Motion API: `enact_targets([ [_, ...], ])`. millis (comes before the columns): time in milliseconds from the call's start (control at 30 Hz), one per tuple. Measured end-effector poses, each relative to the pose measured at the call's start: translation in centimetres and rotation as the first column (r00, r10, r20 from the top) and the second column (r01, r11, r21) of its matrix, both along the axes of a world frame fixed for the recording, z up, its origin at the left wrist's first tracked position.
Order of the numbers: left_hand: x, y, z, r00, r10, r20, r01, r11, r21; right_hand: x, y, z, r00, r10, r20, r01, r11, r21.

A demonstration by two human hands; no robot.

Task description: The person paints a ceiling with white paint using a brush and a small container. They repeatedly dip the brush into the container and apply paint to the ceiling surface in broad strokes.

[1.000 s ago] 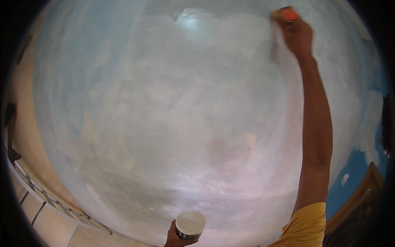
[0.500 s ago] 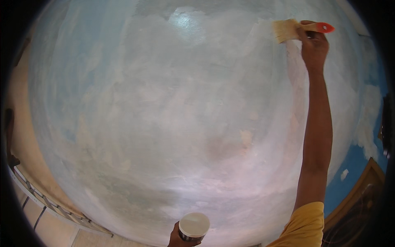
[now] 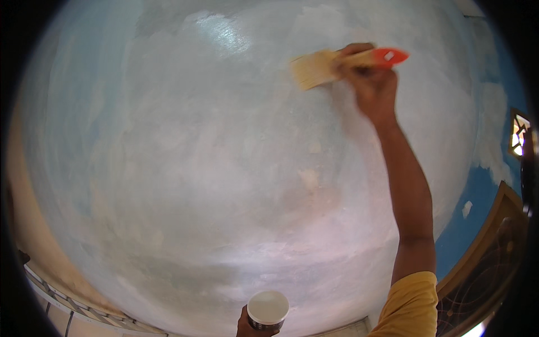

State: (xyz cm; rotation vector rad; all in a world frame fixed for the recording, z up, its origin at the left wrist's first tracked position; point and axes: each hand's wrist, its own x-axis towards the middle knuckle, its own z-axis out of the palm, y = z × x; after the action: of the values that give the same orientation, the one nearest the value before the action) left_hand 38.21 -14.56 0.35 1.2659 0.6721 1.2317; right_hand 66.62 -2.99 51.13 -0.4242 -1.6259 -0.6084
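Observation:
My right hand, raised high, grips a wide paintbrush with pale bristles and a red-tipped wooden handle. The bristles point left against or very near the mottled wall, painted in grey, white and pale blue cloud-like patches; contact is hard to tell. Low in the middle, my left hand is wrapped round a cup with a white inside and dark patterned outside, holding what looks like pale paint. The yellow sleeve on my right arm shows at lower right.
A metal ladder runs along the lower left, beside a beige wall strip and tiles. To the right are a bright blue painted section, a small window and a dark patterned panel in a wooden frame.
My right hand with the brush has moved left and down across the wall. My left hand and cup sit slightly farther right in view. The view has shifted, bringing the small window in.

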Motion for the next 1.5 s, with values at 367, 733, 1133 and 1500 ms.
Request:
enact_targets([
  [367, -0.3, 0.9, -1.2, 1.000, 0.000, 0.012, 0.000, 1.000, -0.019, 12.1, -2.6, 3.4, 0.896, -0.440, -0.065, 0.437, 0.843, 0.314],
  [733, 1.3, 1.1, -1.2, 0.994, -0.106, -0.039, 0.106, 0.994, -0.020, 11.0, -4.9, 1.1, 0.912, 0.134, -0.388, -0.144, 0.990, 0.002],
  [1133, 1.1, -0.3, 2.3, 0.985, -0.096, -0.145, 0.092, 0.995, -0.038, 14.6, -4.7, 5.3, 0.847, -0.439, -0.301, 0.472, 0.881, 0.042],
  [1500, 0.6, -0.8, -0.3, 0.997, -0.082, -0.011, 0.081, 0.994, -0.072, 12.0, -0.7, -1.7, 0.821, -0.571, -0.012, 0.535, 0.762, 0.365],
])
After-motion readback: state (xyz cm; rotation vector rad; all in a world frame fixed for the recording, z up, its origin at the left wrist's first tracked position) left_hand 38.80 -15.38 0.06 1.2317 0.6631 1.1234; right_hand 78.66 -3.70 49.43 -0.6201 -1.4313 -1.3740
